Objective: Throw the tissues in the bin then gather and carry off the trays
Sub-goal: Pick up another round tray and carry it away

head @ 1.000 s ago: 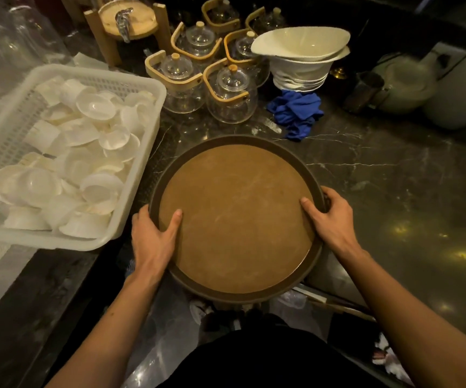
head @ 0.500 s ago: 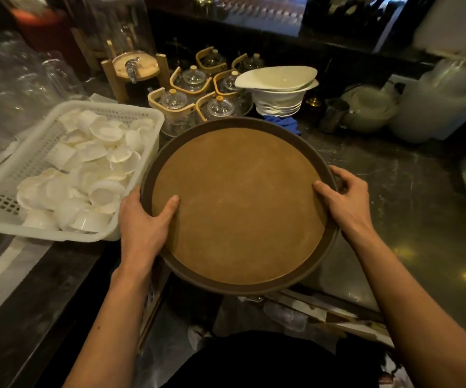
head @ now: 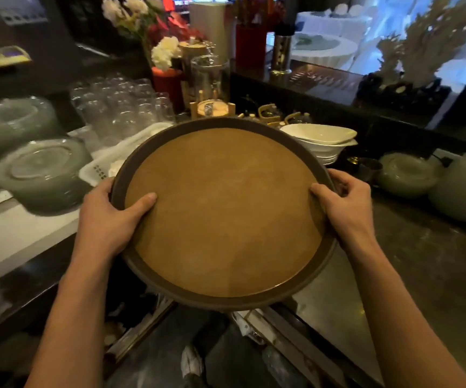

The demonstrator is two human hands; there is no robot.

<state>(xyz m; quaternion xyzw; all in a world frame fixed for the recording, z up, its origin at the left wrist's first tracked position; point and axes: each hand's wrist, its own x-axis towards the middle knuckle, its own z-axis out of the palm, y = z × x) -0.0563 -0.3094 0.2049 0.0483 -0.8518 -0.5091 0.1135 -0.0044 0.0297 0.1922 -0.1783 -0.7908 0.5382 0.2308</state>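
A round brown tray [head: 223, 214] with a dark rim fills the middle of the head view, held up off the dark counter and tilted toward me. My left hand [head: 108, 217] grips its left rim, thumb lying on the tray's inner face. On the right rim sits my right hand [head: 344, 203], thumb inside and fingers curled behind the edge. Nothing lies on the tray. No tissues or bin are visible.
A white plastic basket [head: 100, 169] is partly hidden behind the tray at left, with wrapped plate stacks [head: 41, 169] and clear glasses [head: 119, 107] beyond. Stacked white bowls [head: 321, 141] stand at right on the dark marble counter [head: 422, 261]. Flowers [head: 164, 51] stand at the back.
The tray has risen from the counter and come closer to me, held by both hands. My view has lifted, and the back shelf and flowers now show.
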